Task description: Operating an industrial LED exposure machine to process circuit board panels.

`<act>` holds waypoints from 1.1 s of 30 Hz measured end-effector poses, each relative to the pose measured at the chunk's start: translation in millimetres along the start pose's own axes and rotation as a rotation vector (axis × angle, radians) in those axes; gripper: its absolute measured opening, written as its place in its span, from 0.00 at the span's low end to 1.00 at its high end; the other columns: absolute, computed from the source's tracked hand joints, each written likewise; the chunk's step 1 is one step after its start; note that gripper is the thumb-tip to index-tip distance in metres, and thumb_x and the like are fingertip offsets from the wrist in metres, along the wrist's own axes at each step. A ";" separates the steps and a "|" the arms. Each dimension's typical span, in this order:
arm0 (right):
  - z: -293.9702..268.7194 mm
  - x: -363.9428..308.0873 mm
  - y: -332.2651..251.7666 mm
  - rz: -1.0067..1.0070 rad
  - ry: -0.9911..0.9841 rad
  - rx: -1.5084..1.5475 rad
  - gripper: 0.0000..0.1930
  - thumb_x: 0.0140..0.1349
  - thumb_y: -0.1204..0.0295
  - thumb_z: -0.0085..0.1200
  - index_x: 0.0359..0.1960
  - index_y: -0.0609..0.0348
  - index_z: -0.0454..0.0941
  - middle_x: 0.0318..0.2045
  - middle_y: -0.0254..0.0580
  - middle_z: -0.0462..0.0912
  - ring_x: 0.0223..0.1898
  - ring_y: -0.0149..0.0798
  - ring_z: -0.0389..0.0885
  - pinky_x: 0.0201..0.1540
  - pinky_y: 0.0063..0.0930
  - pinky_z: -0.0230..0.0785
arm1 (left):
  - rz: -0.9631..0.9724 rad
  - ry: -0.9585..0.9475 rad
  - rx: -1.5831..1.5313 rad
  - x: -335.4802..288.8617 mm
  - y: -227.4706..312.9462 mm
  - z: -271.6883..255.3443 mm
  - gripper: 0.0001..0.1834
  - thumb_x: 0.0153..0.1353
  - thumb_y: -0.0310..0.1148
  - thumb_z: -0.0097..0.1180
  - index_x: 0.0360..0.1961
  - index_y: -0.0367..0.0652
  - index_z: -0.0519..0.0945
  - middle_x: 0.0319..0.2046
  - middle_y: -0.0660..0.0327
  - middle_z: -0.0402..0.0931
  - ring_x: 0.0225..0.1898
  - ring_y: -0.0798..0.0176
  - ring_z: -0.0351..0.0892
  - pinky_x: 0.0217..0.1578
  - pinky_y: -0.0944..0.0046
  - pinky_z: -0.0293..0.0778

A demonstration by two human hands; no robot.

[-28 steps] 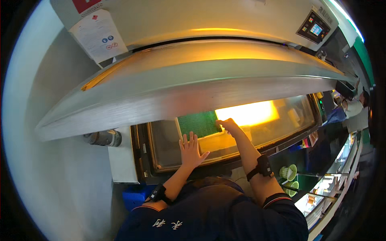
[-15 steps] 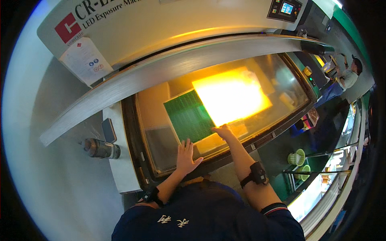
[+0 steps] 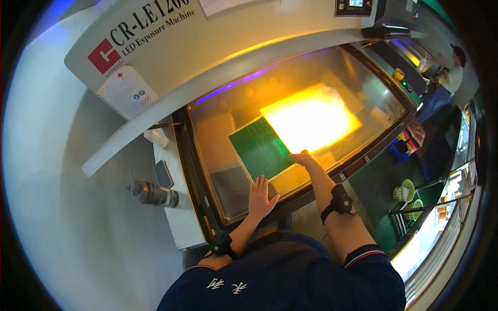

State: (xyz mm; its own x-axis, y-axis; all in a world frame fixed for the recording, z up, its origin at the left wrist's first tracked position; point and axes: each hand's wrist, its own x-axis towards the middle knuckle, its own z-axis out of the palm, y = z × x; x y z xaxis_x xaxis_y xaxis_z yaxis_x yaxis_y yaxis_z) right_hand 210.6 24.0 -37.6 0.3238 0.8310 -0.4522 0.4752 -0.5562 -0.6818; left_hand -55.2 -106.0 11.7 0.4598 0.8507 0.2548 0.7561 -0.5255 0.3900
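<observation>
A wide glass-topped frame [image 3: 211, 203] with a dark rim lies in front of me under the pale machine. On it rests a green panel [image 3: 259, 147], beside a glaring yellow-white lit rectangle [image 3: 311, 120]. My left hand [image 3: 262, 199] lies flat near the panel's near-left corner, fingers stretched out and holding nothing visible. At the panel's near-right corner, by the bright rectangle, sits my right hand [image 3: 305, 157]. Its fingers are curled, one digit pointing left; what they grip, if anything, is hidden.
A long metal bar [image 3: 218, 82] spans the machine above the frame. On the white ledge at left are a phone [image 3: 163, 174] and a dark bottle [image 3: 154, 194]. Green baskets [image 3: 403, 191] stand on the right, and another person [image 3: 449, 83] works at the far right.
The whole view has shifted, so the frame sits farther right. More gap shows between the bar and the frame, with a purple glow along the far edge. Both hands keep their places on it.
</observation>
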 end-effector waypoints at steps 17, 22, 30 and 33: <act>12.7 -50.2 -12.7 -0.158 -0.372 0.005 0.31 0.52 0.38 0.53 0.14 0.56 0.78 0.11 0.36 0.73 0.10 0.35 0.64 0.16 0.35 0.62 | -0.025 0.111 -0.078 -23.0 -9.6 12.5 0.45 0.57 0.52 0.54 0.65 0.29 0.57 0.66 0.39 0.53 0.69 0.39 0.49 0.67 0.44 0.43; -28.2 -136.0 10.9 -0.342 -0.215 -0.049 0.33 0.60 0.42 0.48 0.14 0.61 0.79 0.11 0.43 0.75 0.17 0.41 0.75 0.23 0.37 0.69 | -0.081 0.183 -0.311 -20.5 -19.9 13.2 0.37 0.64 0.46 0.48 0.65 0.29 0.56 0.66 0.40 0.52 0.68 0.41 0.50 0.67 0.47 0.48; -142.7 -454.2 228.1 0.247 0.519 0.692 0.23 0.63 0.54 0.52 0.22 0.64 0.76 0.19 0.43 0.74 0.21 0.36 0.72 0.27 0.32 0.65 | 0.026 0.130 -0.144 -20.2 -29.6 23.8 0.22 0.69 0.41 0.41 0.50 0.31 0.73 0.49 0.44 0.70 0.54 0.43 0.66 0.56 0.48 0.62; -101.3 -580.2 309.8 0.348 0.988 1.076 0.25 0.65 0.50 0.49 0.17 0.55 0.70 0.16 0.35 0.74 0.18 0.28 0.67 0.23 0.25 0.58 | 0.098 0.094 -0.120 -21.3 1.4 32.8 0.19 0.69 0.39 0.41 0.46 0.32 0.75 0.45 0.45 0.73 0.49 0.43 0.69 0.53 0.49 0.64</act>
State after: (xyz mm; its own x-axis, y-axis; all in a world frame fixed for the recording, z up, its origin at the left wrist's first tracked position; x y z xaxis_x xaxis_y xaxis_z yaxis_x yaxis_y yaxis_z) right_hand 252.8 -631.1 71.9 0.9061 0.0785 -0.4157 -0.4094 -0.0846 -0.9084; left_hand -48.7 -124.4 -22.2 0.4790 0.7930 0.3765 0.6458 -0.6088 0.4607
